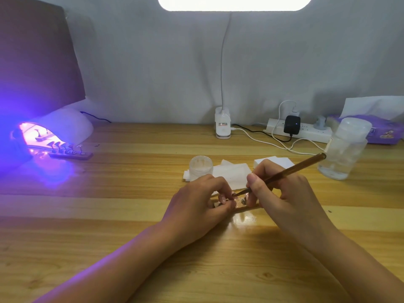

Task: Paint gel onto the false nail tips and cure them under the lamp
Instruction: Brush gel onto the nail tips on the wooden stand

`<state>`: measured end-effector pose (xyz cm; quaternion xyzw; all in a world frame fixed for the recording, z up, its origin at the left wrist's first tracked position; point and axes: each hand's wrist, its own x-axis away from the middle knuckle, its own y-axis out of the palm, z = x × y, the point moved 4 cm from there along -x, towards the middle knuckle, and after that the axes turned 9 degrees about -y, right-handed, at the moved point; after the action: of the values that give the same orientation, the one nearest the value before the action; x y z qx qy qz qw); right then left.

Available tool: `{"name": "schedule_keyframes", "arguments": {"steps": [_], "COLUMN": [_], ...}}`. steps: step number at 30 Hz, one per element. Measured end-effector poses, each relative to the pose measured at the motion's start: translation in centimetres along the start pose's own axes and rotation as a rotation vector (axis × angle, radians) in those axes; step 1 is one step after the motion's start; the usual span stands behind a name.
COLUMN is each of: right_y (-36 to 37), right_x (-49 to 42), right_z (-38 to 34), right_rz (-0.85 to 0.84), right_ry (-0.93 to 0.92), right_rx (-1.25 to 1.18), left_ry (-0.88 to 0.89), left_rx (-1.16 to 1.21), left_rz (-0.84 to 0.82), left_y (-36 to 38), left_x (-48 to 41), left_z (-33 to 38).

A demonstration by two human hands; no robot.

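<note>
On the head camera I see a striped wooden bench against a grey wall, lit by a clip lamp. The left hand has its fingers curled, seemingly pinching the holder strip mid-bench. The right hand grips the brush, bristles down at that strip. A second strip of tips lies at the mouth of the glowing curing lamp, far left

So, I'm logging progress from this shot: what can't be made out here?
Head view:
Nail tip being painted: hidden by the left hand and right hand.
Brush bristles: too small to show gel.
Curing lamp interior: washed out by purple glare.
Desk lamp head: cut by top edge.
</note>
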<state>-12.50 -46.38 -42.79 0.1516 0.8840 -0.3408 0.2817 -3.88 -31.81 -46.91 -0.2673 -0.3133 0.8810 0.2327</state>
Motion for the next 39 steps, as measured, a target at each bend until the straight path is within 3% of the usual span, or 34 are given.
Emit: {"name": "schedule_keyframes", "arguments": {"steps": [10,20,31,39], "right_y": [-0.7,-1.5,-0.8,-0.8], "right_x": [-0.2,-0.8,-0.4,-0.4], "right_z": [-0.4,0.1,-0.1,0.2], "right_rz": [0.088,0.158,0.032,0.053], "right_ry": [-0.010,0.048,0.057,0.072], "right_rx": [-0.030,-0.155,-0.116,-0.085], "left_ry": [0.002,-0.108,-0.118,-0.089], "left_rx": [-0.011,-0.086,-0.260,-0.262], "left_rz": [-0.005,-0.033,0.004,0.035], "left_y": [-0.1,0.1,-0.4,-0.6], "left_x": [0.0,0.2,0.4,0.5], "left_z": [0.1,0.1,0.4,0.6]}}
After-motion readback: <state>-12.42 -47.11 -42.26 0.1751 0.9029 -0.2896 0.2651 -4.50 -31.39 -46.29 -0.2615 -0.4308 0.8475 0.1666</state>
